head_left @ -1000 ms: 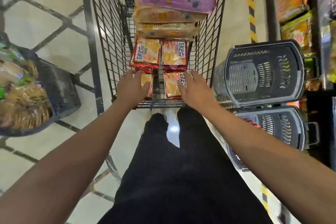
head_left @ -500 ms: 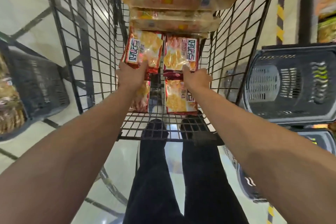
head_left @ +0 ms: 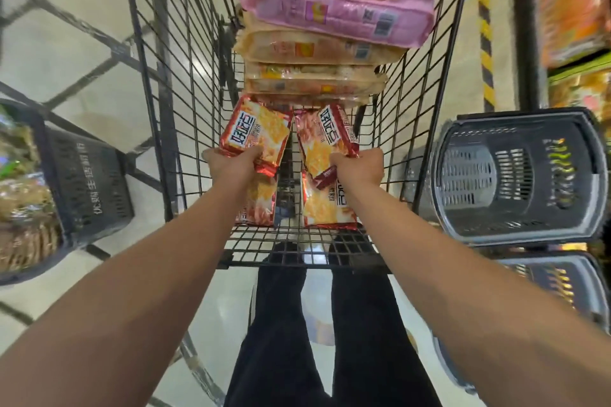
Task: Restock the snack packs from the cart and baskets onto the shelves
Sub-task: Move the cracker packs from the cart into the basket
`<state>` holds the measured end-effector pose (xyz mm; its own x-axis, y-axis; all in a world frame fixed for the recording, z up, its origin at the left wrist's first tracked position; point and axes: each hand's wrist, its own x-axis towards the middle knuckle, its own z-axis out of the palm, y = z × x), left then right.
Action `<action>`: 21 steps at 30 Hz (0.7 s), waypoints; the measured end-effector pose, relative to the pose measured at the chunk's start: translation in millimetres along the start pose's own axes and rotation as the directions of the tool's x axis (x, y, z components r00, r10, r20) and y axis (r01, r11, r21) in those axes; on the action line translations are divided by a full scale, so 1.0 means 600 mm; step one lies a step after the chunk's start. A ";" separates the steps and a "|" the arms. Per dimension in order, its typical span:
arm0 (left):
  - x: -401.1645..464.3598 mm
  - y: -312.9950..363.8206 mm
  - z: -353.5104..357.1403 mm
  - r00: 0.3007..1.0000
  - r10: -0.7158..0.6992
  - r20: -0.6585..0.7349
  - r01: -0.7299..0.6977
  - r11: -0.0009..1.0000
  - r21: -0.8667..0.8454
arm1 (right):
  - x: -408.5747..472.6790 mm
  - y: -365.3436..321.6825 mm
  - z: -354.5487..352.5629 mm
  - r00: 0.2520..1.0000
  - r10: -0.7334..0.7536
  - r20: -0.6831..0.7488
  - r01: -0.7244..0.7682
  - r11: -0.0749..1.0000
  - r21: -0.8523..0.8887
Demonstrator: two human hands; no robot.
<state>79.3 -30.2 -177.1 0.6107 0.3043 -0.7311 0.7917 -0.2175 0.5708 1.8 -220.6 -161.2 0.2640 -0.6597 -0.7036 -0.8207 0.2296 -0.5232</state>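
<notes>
Early on: my left hand [head_left: 235, 162] and right hand [head_left: 358, 168] each pinch a red snack pack [head_left: 256, 130] inside the cart [head_left: 418, 116]; nearly everything there awaits shelving

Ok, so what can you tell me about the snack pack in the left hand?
The red and orange crinkly plastic snack pack is a flat shiny rectangle with crimped red ends, a white label with big dark characters, and a picture of golden crackers. The left hand grips its near end, so it tilts up and away, lifted above another similar pack lying on the black wire cart floor. Its far corner reaches close to the stacked tan packs; whether they touch is unclear.
</notes>
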 end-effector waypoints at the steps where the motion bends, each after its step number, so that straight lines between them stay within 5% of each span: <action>1: -0.015 0.003 -0.013 1.000 -0.008 0.026 0.008 1.000 -0.012 | -0.023 -0.004 -0.013 1.000 -0.019 -0.001 0.019 1.000 0.006; 10: -0.179 0.041 -0.133 0.985 -0.018 0.169 0.025 0.999 -0.037 | -0.212 -0.015 -0.127 0.993 -0.117 -0.034 0.120 0.984 0.134; 21: -0.284 0.091 -0.252 0.942 0.211 0.262 -0.166 0.969 -0.182 | -0.367 0.008 -0.245 0.985 -0.154 -0.072 0.169 0.852 0.496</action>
<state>16.0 46.3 35.2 0.7458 -0.0022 -0.6662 0.6632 -0.0929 0.7427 -135.0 -179.3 61.7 0.3506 -0.7367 -0.5782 -0.4032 0.4385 -0.8032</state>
